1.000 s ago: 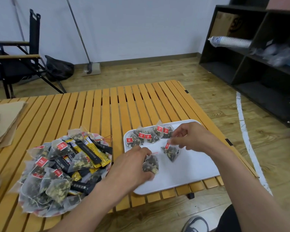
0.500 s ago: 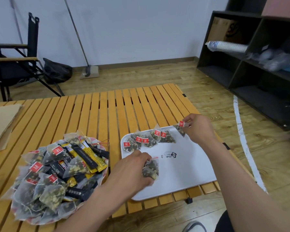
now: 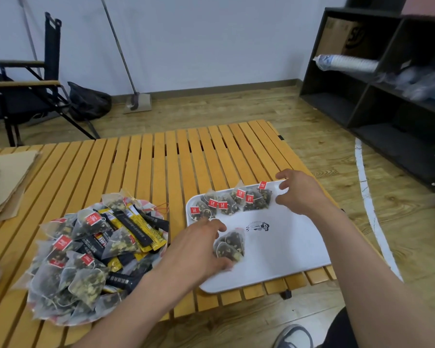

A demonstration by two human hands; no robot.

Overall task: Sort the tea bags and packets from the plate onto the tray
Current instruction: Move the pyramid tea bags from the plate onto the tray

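left hand [image 3: 201, 249] grips tea bags [image 3: 230, 244] on the tray [image 3: 286, 259]. right hand [image 3: 299, 194] fingers spread, empty, beside bag row [image 3: 231, 203].

The near right part of the tray [image 3: 299, 249] lies bare, reachable from the bench [image 3: 161, 167] edge. A row of tea bags [image 3: 232, 203] lines its far edge. The left hand [image 3: 199, 244] curls around loose tea bags [image 3: 231, 244] at its left, with the heaped plate [image 3: 60, 322] just beside.

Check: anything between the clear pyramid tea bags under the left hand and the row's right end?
Nothing on the white plastic tray between; only the open right hand hovers at that end of the red-tagged tea bag row.
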